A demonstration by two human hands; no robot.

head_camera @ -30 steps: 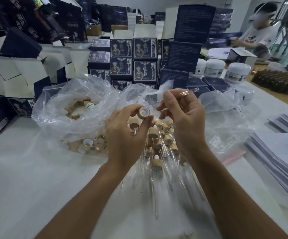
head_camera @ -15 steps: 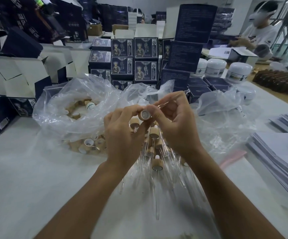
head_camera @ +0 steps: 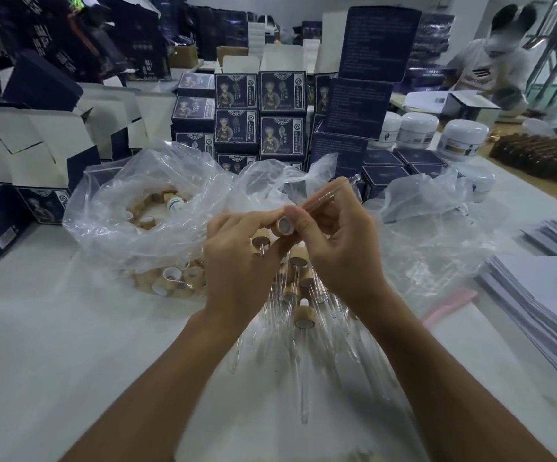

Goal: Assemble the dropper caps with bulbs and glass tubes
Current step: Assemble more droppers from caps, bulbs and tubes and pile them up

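Hands [head_camera: 237, 258] on cap [head_camera: 283, 226], tube [head_camera: 328, 195]

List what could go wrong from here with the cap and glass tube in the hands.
1. The right hand pinches a thin glass tube angled into the cap held by the left hand; pushed off-axis, it might snap.
2. Finished droppers lie piled directly beneath; a dropped cap could chip their tubes.
3. The plastic bag crowds the hands and could snag.
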